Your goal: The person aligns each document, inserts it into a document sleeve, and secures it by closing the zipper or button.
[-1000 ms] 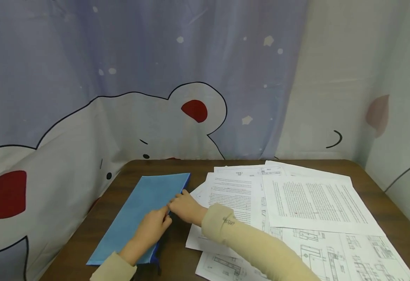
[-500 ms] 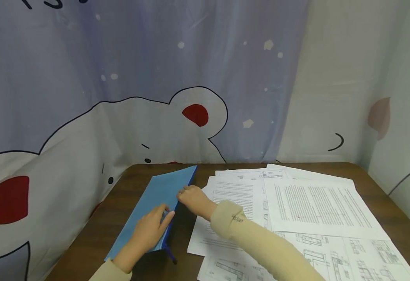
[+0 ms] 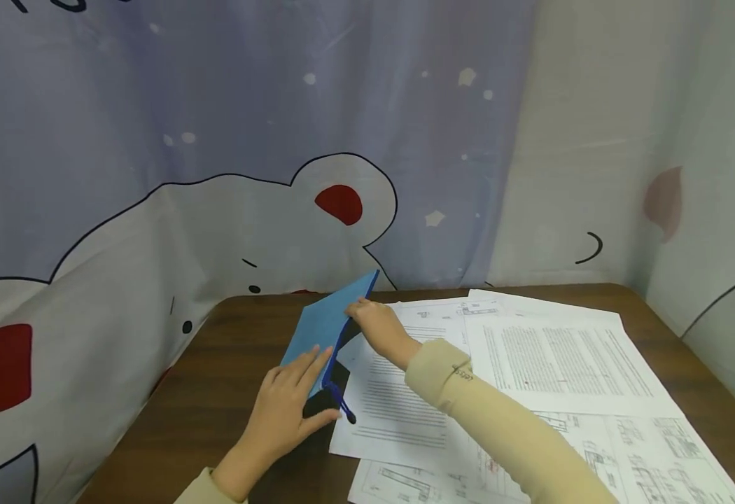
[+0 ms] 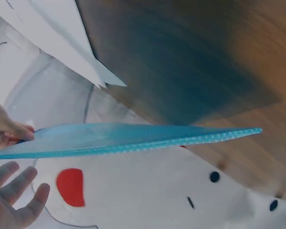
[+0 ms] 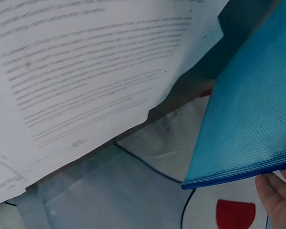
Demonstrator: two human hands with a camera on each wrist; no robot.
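Since a second ago I've tipped the blue mesh pouch [image 3: 326, 325] up off the table [image 3: 216, 392], beside the papers [image 3: 550, 364]. My right hand [image 3: 376, 325] pinches its top edge; my left hand [image 3: 292, 406] lies flat against it, seemingly spreading the mouth. Best keep it steady and wide.

Low in the frame's centre, your left hand [image 3: 292, 406] sits before the pouch [image 3: 326, 323], with your right hand [image 3: 376, 323] on the pouch's right edge. The papers [image 3: 550, 364] spread across the table's [image 3: 229, 364] right half; the curtain [image 3: 216, 140] hangs behind.
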